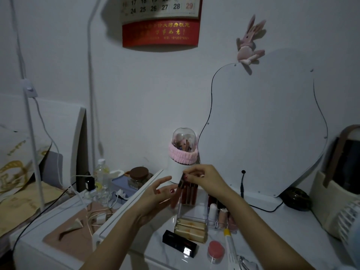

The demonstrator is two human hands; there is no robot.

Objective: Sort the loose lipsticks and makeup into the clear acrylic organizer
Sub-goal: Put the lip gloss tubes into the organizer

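Right hand [202, 178] grip pinching a lip gloss tube [181, 181] above organizer [191, 215], left hand [157, 193] open beside, black lipstick [179, 243] in front

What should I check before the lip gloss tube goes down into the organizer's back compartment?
1. Grip on the tube: the right hand pinches the dark cap of the lip gloss tube by its top. Ok.
2. Left hand out of the way: open, beside the acrylic organizer, holding nothing. Ok.
3. Free room in the back compartment: red tubes already stand there; a gap cannot be made out. Cannot tell.
4. Tube upright: it leans slightly. Not ok.
5. Loose items left: black lipstick box and pink jar lie in front, outside the organizer. Not ok.
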